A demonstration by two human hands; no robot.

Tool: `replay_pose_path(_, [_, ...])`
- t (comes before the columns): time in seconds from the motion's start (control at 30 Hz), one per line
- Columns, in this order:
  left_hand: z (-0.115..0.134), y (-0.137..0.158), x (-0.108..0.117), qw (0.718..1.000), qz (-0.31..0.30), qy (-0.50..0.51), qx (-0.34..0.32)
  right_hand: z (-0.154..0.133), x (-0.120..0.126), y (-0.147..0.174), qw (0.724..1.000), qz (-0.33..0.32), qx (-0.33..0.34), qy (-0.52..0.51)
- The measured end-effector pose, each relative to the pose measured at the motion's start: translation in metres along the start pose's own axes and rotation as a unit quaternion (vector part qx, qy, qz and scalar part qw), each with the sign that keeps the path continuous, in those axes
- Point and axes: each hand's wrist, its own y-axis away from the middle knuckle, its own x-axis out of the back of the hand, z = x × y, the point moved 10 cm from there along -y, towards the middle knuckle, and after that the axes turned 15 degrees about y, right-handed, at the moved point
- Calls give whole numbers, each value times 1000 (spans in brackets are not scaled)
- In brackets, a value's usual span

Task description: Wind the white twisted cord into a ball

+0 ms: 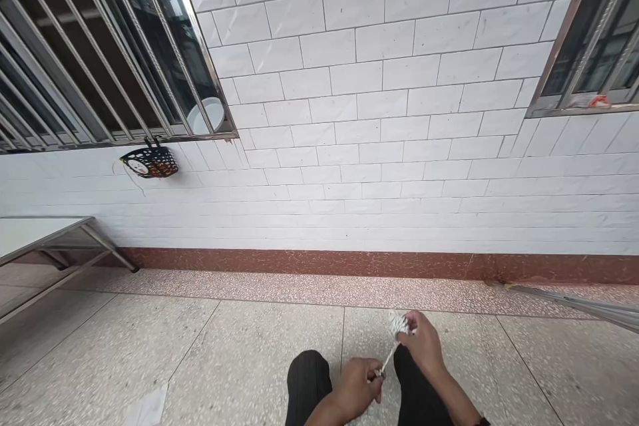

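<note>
Left hand [355,387] is pinching the lower end of a white cord [391,354], thumb and forefinger closed on it, remaining fingers curling underneath. Right hand [423,343] is gripping the right side of the bunched white cord bundle [399,324], thumb and fingertips together on it; exact finger overlap is too small to tell. Cord is running on a slant from the bundle down to the left fingers, over the gap between two dark trouser legs [308,383]; bundle is sitting just beyond the right knee in view. A dark band [483,421] is showing at the right wrist, cut by the frame edge. Below, speckled floor slabs [239,346] are spreading out, with a white sheet [148,406] lying lower left. Grey poles [574,303] are lying at right, near the red-brown baseboard [299,261]. A metal-legged bench [44,233] is standing at left. White tiled wall [369,100] is rising ahead. Black perforated basket [158,158] is hanging under the left barred window [100,46]; it's carrying a round white label [138,167], print too small to read. White basin [206,116] is leaning behind the bars.
</note>
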Motion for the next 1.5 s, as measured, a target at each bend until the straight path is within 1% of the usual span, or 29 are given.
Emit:
replay_pose_path(0.03, [2, 0, 3, 999, 9, -44, -15, -1, -10, 7, 999, -5, 27, 36])
replay_pose_path(0.07, [6, 0, 6, 995, 15, -94, -41, 0, -24, 15, 997, -24, 49, 56])
replay_pose_path(0.1, [13, 0, 8, 987, 16, -142, -73, 1, -41, 25, 994, -61, 63, 63])
replay_pose_path(0.13, [19, 2, 9, 977, 11, -183, -107, 4, -61, 36, 989, -122, 66, 57])
replay_pose_path(0.2, [29, 5, 8, 958, -11, -236, -163, 11, -93, 58, 968, -246, 50, 28])
replay_pose_path(0.23, [32, 7, 8, 950, -20, -252, -181, 13, -103, 69, 953, -301, 38, -1])
replay_pose_path(0.27, [34, 8, 11, 945, -20, -265, -190, 12, -109, 78, 937, -346, 26, -39])
replay_pose_path(0.3, [35, 8, 16, 943, -13, -272, -192, 9, -110, 86, 920, -382, 18, -84])
replay_pose_path(0.37, [35, 7, 26, 947, 5, -267, -181, -1, -103, 97, 879, -438, -4, -189])
replay_pose_path(0.4, [33, 6, 31, 953, 9, -253, -169, -7, -96, 101, 859, -455, -16, -236])
replay_pose_path(0.47, [30, 3, 35, 967, 5, -211, -145, -17, -81, 105, 836, -463, -36, -294])
replay_pose_path(0.53, [29, 2, 37, 977, 2, -167, -130, -27, -67, 105, 828, -454, -48, -326])
replay_pose_path(0.6, [33, 2, 41, 984, 16, -122, -127, -36, -57, 104, 821, -441, -58, -357])
replay_pose_path(0.67, [38, 2, 42, 990, 21, -55, -126, -44, -50, 103, 810, -431, -73, -391])
replay_pose_path(0.77, [38, 1, 39, 991, -7, 67, -117, -54, -40, 100, 793, -431, -82, -422])
replay_pose_path(0.83, [30, -1, 37, 989, -26, 99, -110, -59, -33, 96, 791, -426, -82, -431])
replay_pose_path(0.93, [5, -2, 43, 994, -11, 56, -89, -65, -22, 88, 796, -409, -72, -440])
replay_pose_path(0.97, [-5, -2, 45, 996, -1, 39, -75, -67, -19, 86, 802, -406, -66, -434])
replay_pose_path(1.03, [-25, -2, 47, 999, 9, 22, -46, -68, -16, 82, 824, -405, -51, -393])
replay_pose_path(1.13, [-42, 2, 34, 1000, -9, 22, -18, -64, -12, 73, 863, -386, -43, -322])
replay_pose_path(1.2, [-46, 6, 21, 999, -29, 28, -6, -61, -9, 64, 879, -359, -53, -309])
replay_pose_path(1.27, [-43, 11, 8, 999, -47, 23, 3, -56, -6, 52, 893, -317, -64, -313])
replay_pose_path(1.3, [-39, 14, 3, 998, -54, 14, 3, -52, -3, 44, 905, -286, -63, -308])
replay_pose_path(1.37, [-25, 20, -2, 998, -59, -20, -11, -39, 3, 26, 942, -205, -44, -261])
replay_pose_path(1.43, [-6, 24, 1, 995, -47, -73, -50, -24, 6, 16, 980, -118, -15, -158])
replay_pose_path(1.47, [5, 26, 4, 991, -37, -106, -77, -17, 3, 15, 992, -88, -2, -93])
replay_pose_path(1.5, [15, 27, 6, 984, -28, -141, -107, -13, -4, 18, 997, -77, 13, -30])
